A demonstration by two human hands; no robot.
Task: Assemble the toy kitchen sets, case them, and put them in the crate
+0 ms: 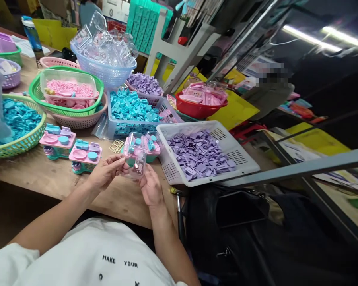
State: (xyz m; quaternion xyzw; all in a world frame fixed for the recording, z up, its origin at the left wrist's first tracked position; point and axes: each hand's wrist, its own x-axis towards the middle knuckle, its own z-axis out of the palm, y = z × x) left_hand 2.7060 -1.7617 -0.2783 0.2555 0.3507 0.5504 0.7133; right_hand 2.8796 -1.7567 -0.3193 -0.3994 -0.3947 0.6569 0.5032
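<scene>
Between my two hands is a clear plastic cover (139, 163) with small printed marks on it, held upright over the table's front part. My left hand (109, 171) pinches its left edge, and my right hand (151, 186) grips its lower right side. Just behind the cover stand small pink and teal toy pieces (151, 146) with clear covers over them, partly hidden by it. Left of my hands are two similar pink, blue and teal toy units (85, 155) without clear covers. A beige plastic frame of small parts (116, 146) lies beyond my left hand.
A white crate (253, 163) of purple pieces stands to my right, beside a hammer (179, 214). Behind are a bin (115, 129) of blue parts, a green basket (34, 93) with pink parts, and a blue basket (107, 75) heaped with clear covers.
</scene>
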